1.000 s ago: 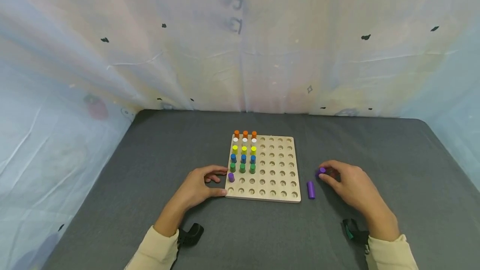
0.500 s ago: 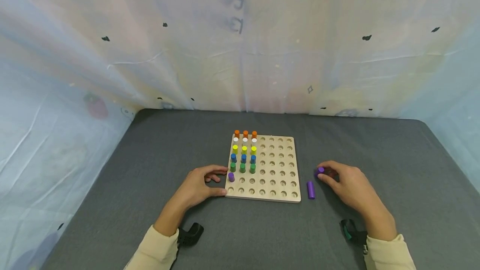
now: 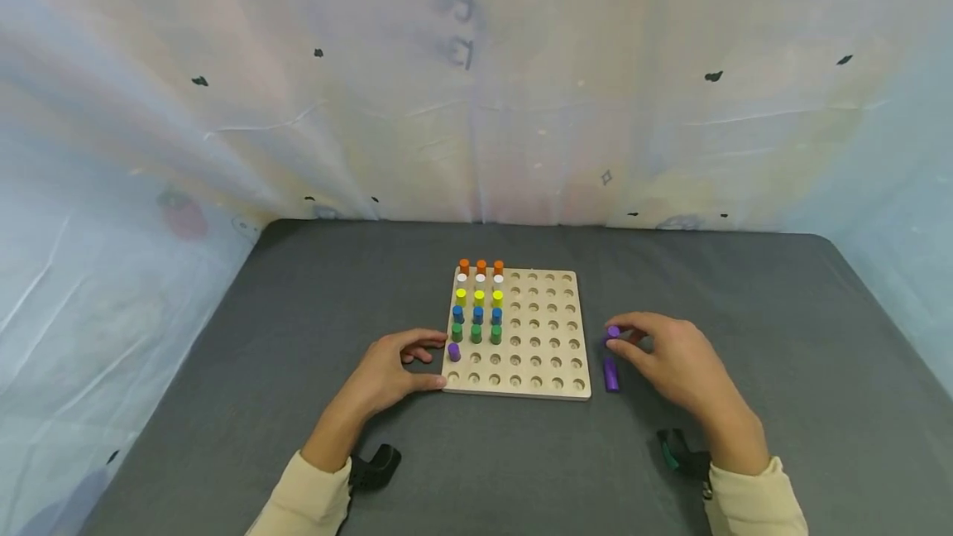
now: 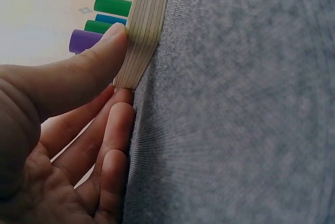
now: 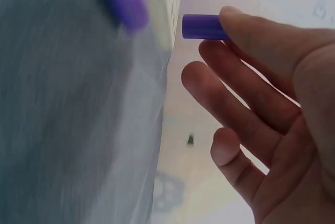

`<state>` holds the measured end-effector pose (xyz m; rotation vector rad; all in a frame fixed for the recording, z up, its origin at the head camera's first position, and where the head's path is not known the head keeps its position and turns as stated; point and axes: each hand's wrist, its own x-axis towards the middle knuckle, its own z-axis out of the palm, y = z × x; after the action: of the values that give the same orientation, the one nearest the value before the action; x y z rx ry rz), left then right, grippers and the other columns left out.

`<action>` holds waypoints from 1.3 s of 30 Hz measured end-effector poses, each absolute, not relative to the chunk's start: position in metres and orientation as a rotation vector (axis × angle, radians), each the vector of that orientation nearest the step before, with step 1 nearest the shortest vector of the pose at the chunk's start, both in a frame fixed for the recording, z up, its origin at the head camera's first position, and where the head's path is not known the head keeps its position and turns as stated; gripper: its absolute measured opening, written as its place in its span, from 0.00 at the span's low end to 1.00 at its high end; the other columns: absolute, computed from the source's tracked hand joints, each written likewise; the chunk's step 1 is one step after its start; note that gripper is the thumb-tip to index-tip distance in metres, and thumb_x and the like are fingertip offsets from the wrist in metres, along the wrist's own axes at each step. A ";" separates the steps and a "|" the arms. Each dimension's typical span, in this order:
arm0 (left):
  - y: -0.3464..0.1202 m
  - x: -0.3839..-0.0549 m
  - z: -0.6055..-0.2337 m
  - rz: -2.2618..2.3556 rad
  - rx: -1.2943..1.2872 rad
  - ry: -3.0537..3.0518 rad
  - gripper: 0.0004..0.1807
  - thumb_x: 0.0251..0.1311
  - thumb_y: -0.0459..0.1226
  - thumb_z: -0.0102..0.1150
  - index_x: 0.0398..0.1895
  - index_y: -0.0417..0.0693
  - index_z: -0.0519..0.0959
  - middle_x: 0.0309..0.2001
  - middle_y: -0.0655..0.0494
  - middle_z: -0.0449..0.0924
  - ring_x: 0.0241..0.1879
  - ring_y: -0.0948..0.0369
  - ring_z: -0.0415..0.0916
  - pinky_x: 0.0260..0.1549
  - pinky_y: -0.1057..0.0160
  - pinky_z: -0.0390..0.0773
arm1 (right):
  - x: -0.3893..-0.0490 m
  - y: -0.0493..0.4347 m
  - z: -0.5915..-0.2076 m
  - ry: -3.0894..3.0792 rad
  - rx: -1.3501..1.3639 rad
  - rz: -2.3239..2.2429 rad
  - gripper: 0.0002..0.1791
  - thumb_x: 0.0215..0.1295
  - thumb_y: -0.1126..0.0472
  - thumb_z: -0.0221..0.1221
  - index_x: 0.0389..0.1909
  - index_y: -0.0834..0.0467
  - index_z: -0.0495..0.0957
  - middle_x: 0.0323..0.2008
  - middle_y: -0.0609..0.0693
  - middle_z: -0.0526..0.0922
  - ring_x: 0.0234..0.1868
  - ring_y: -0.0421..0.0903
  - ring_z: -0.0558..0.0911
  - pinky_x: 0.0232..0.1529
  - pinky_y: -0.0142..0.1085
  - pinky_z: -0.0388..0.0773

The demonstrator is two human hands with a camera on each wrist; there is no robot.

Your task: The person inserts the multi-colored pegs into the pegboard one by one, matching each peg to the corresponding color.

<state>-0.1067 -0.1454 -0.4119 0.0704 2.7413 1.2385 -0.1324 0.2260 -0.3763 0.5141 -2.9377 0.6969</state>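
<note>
A square wooden pegboard (image 3: pixel 536 346) lies on the table, with orange, white, yellow, blue and green pegs standing in rows of three on its left side. One purple peg (image 3: pixel 454 352) stands at the left of the row nearer the person. At the board's near left corner, my left hand (image 3: pixel 398 366) grips the edge, its thumb (image 4: pixel 107 51) against the wood. My right hand (image 3: pixel 670 358), right of the board, pinches an upright purple peg (image 5: pixel 201 26) between thumb and forefinger. Another purple peg (image 3: pixel 611 375) lies on the table between that hand and the board.
Grey cloth covers the table (image 3: pixel 357 279). A pale printed curtain (image 3: pixel 551 106) hangs behind it and along both sides. Dark straps (image 3: pixel 375 467) sit at both wrists.
Carrying the pinched purple peg, my right hand has shifted left toward the board. My left hand stays at the board's corner. The head view has swung slightly to the right.
</note>
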 end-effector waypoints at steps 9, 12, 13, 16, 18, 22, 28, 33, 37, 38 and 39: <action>-0.146 -0.109 -0.411 1.231 0.072 2.744 0.30 0.45 0.39 0.80 0.56 0.60 0.82 0.51 0.62 0.85 0.44 0.65 0.79 0.52 0.55 0.73 | -0.130 0.177 -0.370 -2.928 0.612 0.796 0.11 0.60 0.51 0.69 0.44 0.47 0.87 0.33 0.42 0.87 0.26 0.35 0.75 0.26 0.32 0.68; -0.146 -0.109 -0.410 1.233 0.082 2.746 0.31 0.45 0.40 0.80 0.56 0.60 0.82 0.51 0.61 0.85 0.44 0.65 0.79 0.52 0.56 0.73 | -0.130 0.165 -0.367 -2.907 0.651 0.821 0.11 0.62 0.51 0.68 0.44 0.47 0.86 0.33 0.41 0.87 0.29 0.35 0.77 0.27 0.32 0.69; -0.146 -0.109 -0.409 1.235 0.078 2.747 0.31 0.45 0.40 0.80 0.56 0.60 0.82 0.51 0.61 0.86 0.44 0.65 0.79 0.52 0.56 0.73 | -0.130 0.161 -0.366 -2.903 0.659 0.829 0.11 0.62 0.51 0.68 0.45 0.47 0.86 0.33 0.41 0.87 0.29 0.34 0.77 0.27 0.31 0.69; -0.146 -0.107 -0.409 1.242 0.079 2.742 0.30 0.45 0.40 0.80 0.56 0.60 0.82 0.51 0.61 0.86 0.44 0.65 0.79 0.52 0.56 0.73 | -0.128 0.149 -0.363 -2.894 0.685 0.868 0.13 0.64 0.51 0.66 0.48 0.49 0.86 0.36 0.41 0.87 0.29 0.34 0.77 0.29 0.32 0.71; -0.146 -0.106 -0.409 1.251 0.072 2.736 0.30 0.45 0.39 0.80 0.56 0.61 0.82 0.50 0.61 0.86 0.44 0.65 0.79 0.52 0.56 0.73 | -0.126 0.141 -0.363 -2.887 0.695 0.887 0.14 0.65 0.52 0.66 0.50 0.50 0.85 0.38 0.40 0.87 0.30 0.34 0.77 0.31 0.32 0.72; -0.145 -0.105 -0.413 1.273 0.065 2.723 0.29 0.45 0.39 0.80 0.55 0.61 0.83 0.49 0.62 0.86 0.43 0.65 0.79 0.52 0.56 0.74 | -0.121 0.126 -0.366 -2.877 0.704 0.919 0.16 0.66 0.52 0.65 0.53 0.49 0.84 0.42 0.40 0.87 0.33 0.35 0.78 0.35 0.34 0.73; -0.142 -0.104 -0.416 1.283 0.035 2.711 0.29 0.43 0.40 0.81 0.53 0.62 0.84 0.47 0.63 0.85 0.42 0.67 0.79 0.52 0.57 0.74 | -0.114 0.106 -0.375 -2.859 0.726 0.991 0.16 0.65 0.54 0.66 0.54 0.46 0.84 0.44 0.39 0.87 0.36 0.35 0.81 0.34 0.32 0.73; -0.143 -0.105 -0.416 1.281 0.048 2.711 0.29 0.44 0.40 0.80 0.54 0.62 0.84 0.47 0.62 0.86 0.43 0.66 0.80 0.52 0.56 0.74 | -0.113 0.094 -0.379 -2.809 0.756 0.992 0.16 0.65 0.53 0.66 0.54 0.45 0.84 0.46 0.40 0.87 0.37 0.35 0.82 0.34 0.32 0.75; -0.147 -0.106 -0.414 1.273 0.067 2.725 0.29 0.44 0.41 0.80 0.54 0.61 0.83 0.48 0.61 0.86 0.43 0.65 0.80 0.52 0.54 0.74 | -0.115 0.089 -0.381 -2.782 0.762 1.006 0.16 0.65 0.53 0.65 0.54 0.44 0.84 0.49 0.40 0.86 0.37 0.34 0.82 0.36 0.32 0.76; -0.147 -0.107 -0.414 1.272 0.070 2.727 0.29 0.45 0.41 0.80 0.55 0.61 0.83 0.48 0.60 0.86 0.44 0.65 0.80 0.52 0.53 0.74 | -0.116 0.087 -0.382 -2.776 0.770 1.016 0.16 0.65 0.53 0.66 0.54 0.45 0.84 0.49 0.40 0.86 0.36 0.34 0.82 0.36 0.32 0.76; -0.148 -0.107 -0.414 1.267 0.071 2.730 0.29 0.45 0.41 0.80 0.55 0.61 0.83 0.48 0.60 0.86 0.44 0.65 0.80 0.52 0.53 0.74 | -0.117 0.086 -0.383 -2.774 0.778 1.023 0.16 0.65 0.54 0.66 0.54 0.45 0.84 0.49 0.40 0.86 0.37 0.34 0.82 0.36 0.32 0.76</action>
<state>-0.1071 -0.1478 -0.4142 0.0714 2.7301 1.2675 -0.1166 0.0862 -0.3828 0.7780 -2.7742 1.0232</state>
